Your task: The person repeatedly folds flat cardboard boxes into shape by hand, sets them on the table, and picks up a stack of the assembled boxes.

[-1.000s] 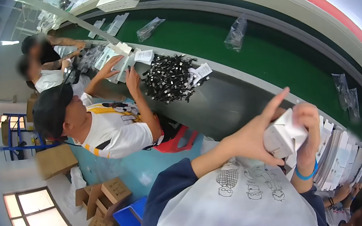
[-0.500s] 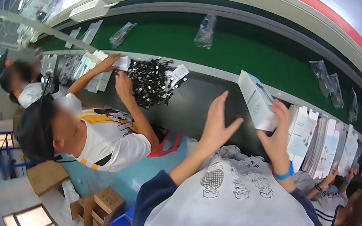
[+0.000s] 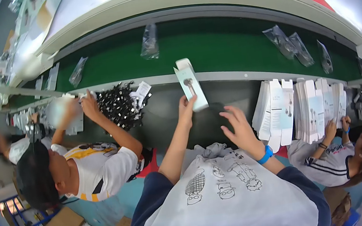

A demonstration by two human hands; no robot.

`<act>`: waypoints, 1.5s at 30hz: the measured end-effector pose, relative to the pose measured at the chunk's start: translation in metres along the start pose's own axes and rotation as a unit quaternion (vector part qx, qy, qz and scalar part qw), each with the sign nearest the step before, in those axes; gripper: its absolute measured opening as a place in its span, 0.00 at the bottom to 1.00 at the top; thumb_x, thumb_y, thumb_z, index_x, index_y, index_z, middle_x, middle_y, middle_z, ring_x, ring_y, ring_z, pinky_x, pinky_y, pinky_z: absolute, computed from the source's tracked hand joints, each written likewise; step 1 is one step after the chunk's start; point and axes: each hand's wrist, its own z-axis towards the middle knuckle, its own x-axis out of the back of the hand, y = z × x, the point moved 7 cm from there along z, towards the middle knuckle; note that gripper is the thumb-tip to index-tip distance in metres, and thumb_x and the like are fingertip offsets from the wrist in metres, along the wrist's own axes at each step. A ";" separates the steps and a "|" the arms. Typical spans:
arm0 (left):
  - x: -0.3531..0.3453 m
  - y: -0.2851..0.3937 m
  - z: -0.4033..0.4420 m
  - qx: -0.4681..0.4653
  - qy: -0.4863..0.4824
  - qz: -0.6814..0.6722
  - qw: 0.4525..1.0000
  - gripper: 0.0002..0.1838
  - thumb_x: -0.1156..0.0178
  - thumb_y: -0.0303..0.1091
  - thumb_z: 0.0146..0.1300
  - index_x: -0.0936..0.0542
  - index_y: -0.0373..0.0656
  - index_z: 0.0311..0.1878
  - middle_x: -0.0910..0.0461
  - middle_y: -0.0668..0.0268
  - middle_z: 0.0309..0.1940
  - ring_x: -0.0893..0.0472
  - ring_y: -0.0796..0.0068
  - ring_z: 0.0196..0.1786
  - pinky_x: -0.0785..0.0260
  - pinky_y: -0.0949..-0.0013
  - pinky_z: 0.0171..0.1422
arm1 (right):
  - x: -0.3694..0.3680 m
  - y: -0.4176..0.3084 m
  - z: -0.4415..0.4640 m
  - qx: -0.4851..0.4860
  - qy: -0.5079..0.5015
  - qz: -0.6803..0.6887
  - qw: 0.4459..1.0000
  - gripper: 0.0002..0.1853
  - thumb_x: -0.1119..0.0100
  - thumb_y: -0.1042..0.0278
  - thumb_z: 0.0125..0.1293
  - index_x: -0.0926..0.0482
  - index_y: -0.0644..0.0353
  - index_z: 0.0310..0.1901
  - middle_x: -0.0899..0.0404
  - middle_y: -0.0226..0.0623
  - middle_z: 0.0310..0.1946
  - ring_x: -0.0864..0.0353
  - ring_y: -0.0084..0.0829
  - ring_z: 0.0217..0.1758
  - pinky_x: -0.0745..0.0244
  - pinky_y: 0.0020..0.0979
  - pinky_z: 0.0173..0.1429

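Observation:
A slim white and pale-blue carton [image 3: 189, 83] with a printed picture stands tilted in front of me, its upper end flap raised. My left hand [image 3: 185, 111] grips its lower left side, thumb across the front. To the right of the carton, my right hand [image 3: 240, 127] is apart from it, fingers spread and holding nothing. A blue band [image 3: 266, 154] circles my right wrist. Past the right hand lies a stack of flattened cartons [image 3: 279, 110] in the same colours.
A green conveyor belt [image 3: 219, 53] carries clear plastic bags [image 3: 149, 43]. Left on the dark worktop [image 3: 162, 115] is a pile of small black parts [image 3: 121, 108]. A co-worker [image 3: 98, 167] sits at left, another co-worker [image 3: 337, 155] handles cartons at right.
The carton has passed from my right hand to my left. My right hand has let go and opened. The view has turned, bringing more of the right-hand stacks into sight.

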 end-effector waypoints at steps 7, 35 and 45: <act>-0.082 0.078 0.137 -0.172 -0.073 0.086 0.979 0.24 0.31 0.43 0.58 0.21 0.31 0.48 0.20 0.65 0.36 0.25 0.80 0.39 0.34 0.74 0.44 | 0.104 0.081 -0.074 -0.197 0.327 -0.193 0.904 0.25 0.37 0.73 0.58 0.31 0.65 0.58 0.33 0.50 0.58 0.35 0.50 0.63 0.42 0.43 0.68; -0.144 0.119 -0.155 -0.196 -0.273 0.055 0.940 0.67 0.24 0.33 0.38 0.62 0.42 0.76 0.37 0.54 0.64 0.35 0.61 0.67 0.42 0.58 0.69 | 0.026 0.016 -0.013 -0.141 -0.042 0.473 0.869 0.57 0.23 0.66 0.45 0.52 0.59 0.74 0.39 0.49 0.69 0.39 0.39 0.72 0.45 0.40 0.73; -0.150 0.172 -0.186 -0.432 -0.017 0.495 0.754 0.72 0.19 0.44 0.31 0.58 0.35 0.75 0.45 0.45 0.63 0.41 0.45 0.64 0.51 0.49 0.68 | 0.102 -0.002 0.006 -0.046 0.074 0.509 0.856 0.37 0.43 0.56 0.61 0.40 0.64 0.70 0.31 0.44 0.63 0.30 0.37 0.63 0.33 0.37 0.62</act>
